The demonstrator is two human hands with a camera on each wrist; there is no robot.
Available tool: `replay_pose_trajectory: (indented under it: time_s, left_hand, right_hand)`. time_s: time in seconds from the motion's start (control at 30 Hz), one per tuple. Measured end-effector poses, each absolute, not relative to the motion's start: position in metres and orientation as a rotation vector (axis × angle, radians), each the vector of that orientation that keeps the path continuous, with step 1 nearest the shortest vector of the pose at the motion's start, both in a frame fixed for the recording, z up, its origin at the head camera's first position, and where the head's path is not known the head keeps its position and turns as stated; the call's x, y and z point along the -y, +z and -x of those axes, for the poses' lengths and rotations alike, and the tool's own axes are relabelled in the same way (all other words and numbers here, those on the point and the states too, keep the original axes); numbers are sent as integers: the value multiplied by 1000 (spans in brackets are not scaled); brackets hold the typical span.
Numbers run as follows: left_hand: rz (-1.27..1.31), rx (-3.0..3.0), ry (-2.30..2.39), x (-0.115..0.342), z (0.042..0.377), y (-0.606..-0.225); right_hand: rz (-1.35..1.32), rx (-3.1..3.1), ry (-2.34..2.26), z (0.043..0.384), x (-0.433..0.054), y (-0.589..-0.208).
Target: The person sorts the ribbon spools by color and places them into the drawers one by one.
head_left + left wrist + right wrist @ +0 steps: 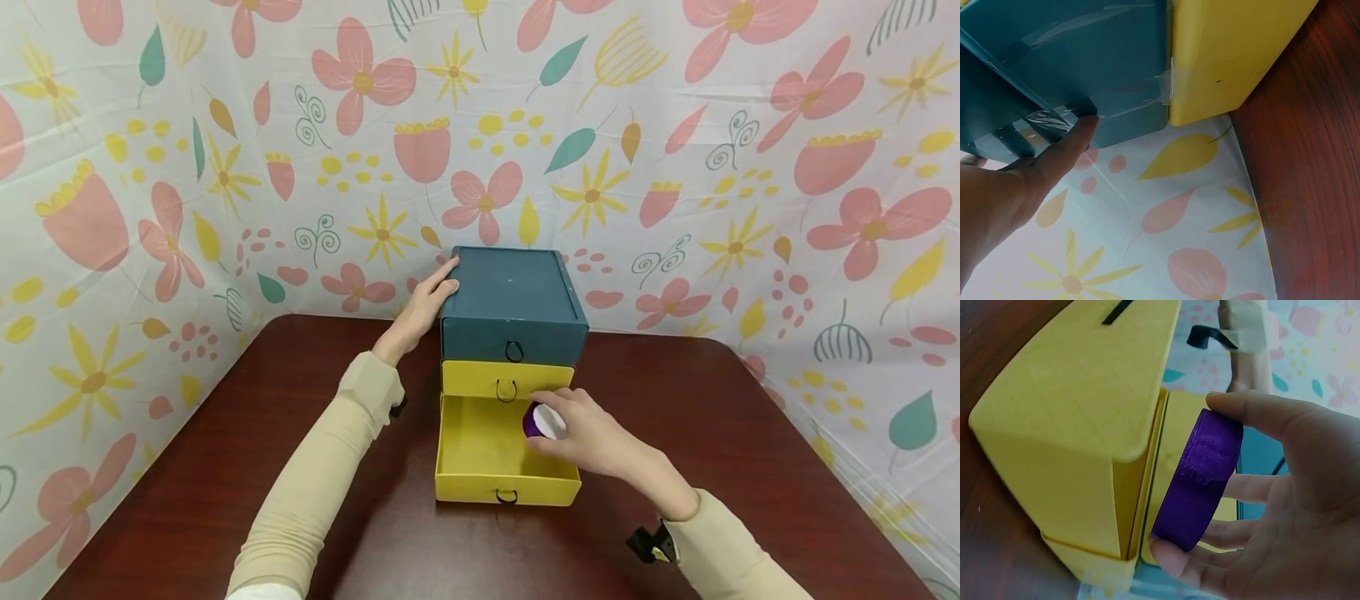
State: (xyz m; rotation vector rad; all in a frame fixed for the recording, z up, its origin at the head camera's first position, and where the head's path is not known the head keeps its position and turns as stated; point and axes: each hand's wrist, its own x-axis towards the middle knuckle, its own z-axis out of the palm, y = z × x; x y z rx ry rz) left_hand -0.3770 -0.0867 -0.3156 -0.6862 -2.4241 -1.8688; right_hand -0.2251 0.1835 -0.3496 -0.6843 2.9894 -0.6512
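A roll of purple ribbon [1200, 478] with a white side is held between the thumb and fingers of my right hand [592, 433]. In the head view that hand is over the right part of the pulled-out yellow drawer [480, 442]. The drawer is the bottom one of a small stacked cabinet, whose top is a dark teal box [513, 287]. My left hand [423, 312] rests against the teal box's left side, its fingers along the upper edge. The left wrist view shows the left thumb [1082, 134] lying on the teal wall.
Between the teal box and the open drawer is a closed yellow drawer [468, 377] with a black loop pull. The cabinet stands on a dark reddish-brown table [675, 417]. Behind it hangs a white cloth [480, 125] printed with flowers and leaves.
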Motion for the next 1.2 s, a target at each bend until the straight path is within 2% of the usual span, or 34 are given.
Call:
replay_pose_trajectory:
  time_s: [0.33,0.57,0.73,1.2]
  left_hand:
    - [688,2452,-1898,86,352,-292]
    - [686,2424,-1889,87,377,-314]
    - [676,2412,-1894,86,378,-315]
    - [699,2426,-1931,86,351,-293]
  right_hand:
    - [771,-2977,-588,232,-162,-366]
    - [800,-2965,-576,237,-153,-375]
    - [789,-2948,-581,241,-146,-379]
    - [764,-2961,-504,253,-135,-391]
